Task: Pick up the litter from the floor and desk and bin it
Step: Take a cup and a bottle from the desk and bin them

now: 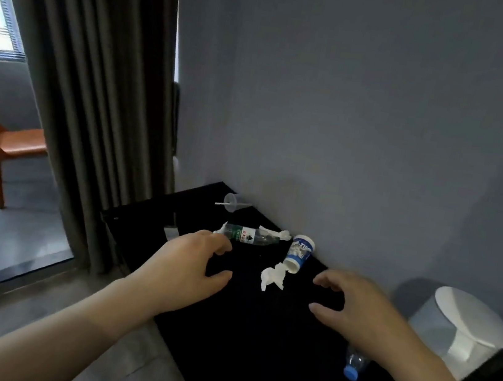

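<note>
A black desk along the grey wall carries litter. A clear bottle with a green label lies on its side. Beside it a blue-and-white paper cup has tipped over. Crumpled white tissue lies in front of the cup, and more tissue sits by the bottle's neck. A clear plastic cup with a straw lies at the far end. My left hand hovers just short of the green-label bottle, fingers loosely curled, holding nothing. My right hand hovers right of the tissue, equally empty. A blue-capped bottle lies partly under my right forearm.
A white bin with a lid stands on the floor to the right of the desk. Dark curtains hang to the left, with an orange chair beyond them by the window. Grey floor runs along the desk's left side.
</note>
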A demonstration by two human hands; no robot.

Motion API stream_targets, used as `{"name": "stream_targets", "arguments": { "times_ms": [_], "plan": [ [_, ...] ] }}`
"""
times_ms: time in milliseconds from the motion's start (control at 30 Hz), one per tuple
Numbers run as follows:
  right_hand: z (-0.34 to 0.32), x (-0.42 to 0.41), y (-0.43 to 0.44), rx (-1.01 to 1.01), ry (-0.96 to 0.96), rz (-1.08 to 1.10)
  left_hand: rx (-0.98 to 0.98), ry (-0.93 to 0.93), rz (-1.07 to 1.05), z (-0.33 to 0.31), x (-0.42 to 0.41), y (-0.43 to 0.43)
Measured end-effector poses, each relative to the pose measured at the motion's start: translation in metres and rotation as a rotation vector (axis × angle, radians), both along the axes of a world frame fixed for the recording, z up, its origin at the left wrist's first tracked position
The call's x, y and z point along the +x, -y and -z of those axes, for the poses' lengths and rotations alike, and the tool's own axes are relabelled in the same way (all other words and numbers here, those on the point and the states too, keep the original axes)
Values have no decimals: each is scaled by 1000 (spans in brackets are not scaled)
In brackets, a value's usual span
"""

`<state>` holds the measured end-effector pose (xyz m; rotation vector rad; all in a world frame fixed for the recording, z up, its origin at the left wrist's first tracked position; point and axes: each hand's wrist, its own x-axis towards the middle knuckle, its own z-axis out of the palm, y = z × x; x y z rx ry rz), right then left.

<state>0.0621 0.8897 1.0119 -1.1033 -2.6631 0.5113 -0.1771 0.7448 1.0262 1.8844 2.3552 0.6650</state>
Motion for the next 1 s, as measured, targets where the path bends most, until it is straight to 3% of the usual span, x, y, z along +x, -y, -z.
{"name": "stream_targets", "arguments": {
  "times_ms": [200,500,1000],
  "plan": [
    [14,-18,0,-65,22,195,-76,40,211,14,-47,-56],
    [43,3,-22,-146,53,501,-171,84,431,54,-34,-146],
    [140,33,-138,-379,87,735,-372,66,487,125,-13,-277]
  ]
}}
